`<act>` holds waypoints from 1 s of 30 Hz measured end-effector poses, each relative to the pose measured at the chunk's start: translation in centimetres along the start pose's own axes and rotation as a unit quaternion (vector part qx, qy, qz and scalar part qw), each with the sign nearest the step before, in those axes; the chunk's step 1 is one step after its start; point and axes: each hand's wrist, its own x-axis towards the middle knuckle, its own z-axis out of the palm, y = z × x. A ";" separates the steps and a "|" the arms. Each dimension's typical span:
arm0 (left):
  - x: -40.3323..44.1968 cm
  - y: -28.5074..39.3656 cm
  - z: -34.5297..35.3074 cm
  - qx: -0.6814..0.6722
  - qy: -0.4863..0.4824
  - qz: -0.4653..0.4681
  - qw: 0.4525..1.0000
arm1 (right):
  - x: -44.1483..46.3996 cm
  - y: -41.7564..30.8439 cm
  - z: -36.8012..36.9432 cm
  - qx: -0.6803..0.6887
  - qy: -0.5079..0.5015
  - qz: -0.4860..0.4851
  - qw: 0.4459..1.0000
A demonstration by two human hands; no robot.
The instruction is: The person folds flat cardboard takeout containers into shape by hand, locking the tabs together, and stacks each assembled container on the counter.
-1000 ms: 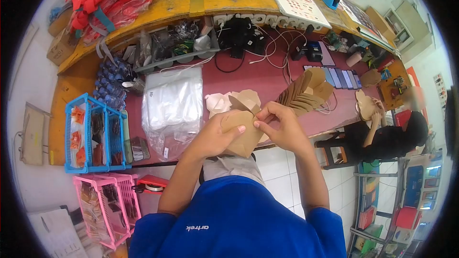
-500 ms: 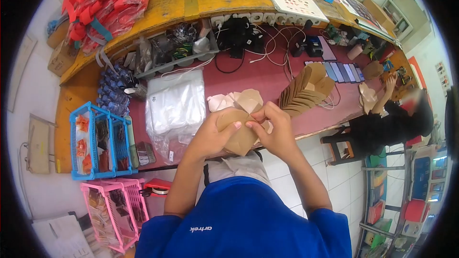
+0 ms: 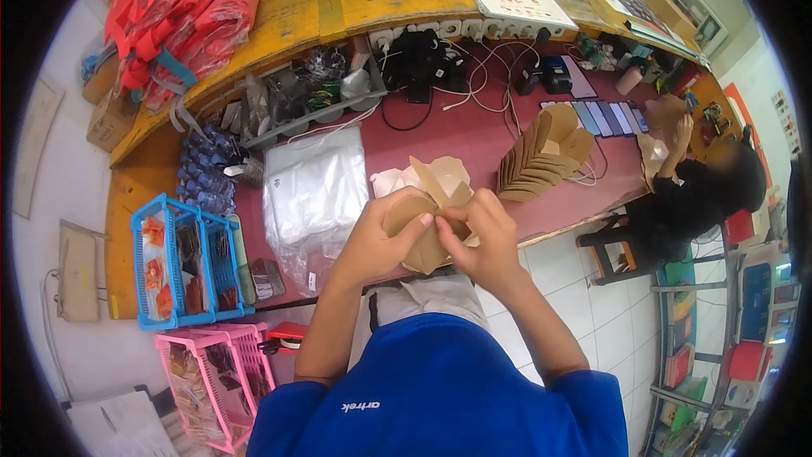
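Note:
A brown cardboard food box (image 3: 427, 250), partly folded with flaps standing up, is held between my two hands in front of my body. My left hand (image 3: 381, 239) wraps round its left side, the thumb lying on the panel. My right hand (image 3: 485, 239) pinches the folded edge on the other side with thumb and fingers. Just beyond, on the red table, lie more pale-lined box flaps (image 3: 452, 171), partly hidden by the held box. To the right of my hands stands a nested stack of brown food boxes (image 3: 529, 171).
Clear plastic bags (image 3: 315, 182) lie left on the red table (image 3: 406, 135). Blue (image 3: 169, 288) and pink baskets (image 3: 207, 372) stand farther left. Cables and a row of phones (image 3: 605, 117) are at the back. A co-worker (image 3: 706, 182) sits at right by another brown box.
A box flap now stands upright between my hands, and my right fingers have shifted along the fold. My view has moved slightly. The co-worker's hand has moved a little.

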 end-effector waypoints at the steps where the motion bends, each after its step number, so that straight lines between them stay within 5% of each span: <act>1: -0.1 -0.1 0.1 -0.004 0.021 0.021 1.000 | -0.1 0.0 0.1 0.000 0.003 0.003 1.000; 4: -1.3 -0.3 -0.4 0.052 0.036 0.058 0.996 | -0.1 0.0 0.0 -0.041 0.038 -0.085 0.995; 6: -2.0 -0.5 -1.6 0.117 0.027 0.077 0.990 | 0.3 0.5 -1.4 0.133 -0.026 -0.054 0.989; 8: -2.8 -1.0 -2.8 0.187 -0.008 0.216 0.958 | 0.6 1.7 -2.4 0.194 -0.019 -0.010 0.981; 10: -3.3 -0.9 -3.7 0.185 -0.036 0.221 0.957 | 0.9 3.1 -3.1 0.330 -0.042 0.083 0.939; 15: -3.1 0.5 -4.0 0.163 -0.120 0.251 0.947 | 4.5 4.2 -5.9 0.313 -0.096 0.045 0.944; 17: -2.9 1.0 -3.9 0.157 -0.186 0.270 0.932 | 6.2 4.5 -6.6 0.204 -0.231 -0.070 0.949; 21: -1.9 1.6 -5.4 0.211 -0.214 0.344 0.889 | 7.8 6.4 -6.6 0.221 -0.308 -0.108 0.919; 23: -2.3 2.5 -6.4 0.191 -0.170 0.157 0.954 | 7.0 4.9 -8.0 0.153 -0.311 -0.097 0.933; 24: -2.4 2.4 -6.6 0.191 -0.164 0.159 0.955 | 6.8 3.9 -8.5 0.087 -0.306 -0.086 0.944; 26: -2.7 1.8 -7.0 -0.060 -0.082 0.155 0.983 | 6.7 2.6 -8.1 0.039 -0.299 -0.094 0.949; 30: -0.5 4.1 -2.8 0.171 -0.097 0.038 0.980 | 7.4 -0.3 -6.2 -0.034 -0.314 -0.105 0.943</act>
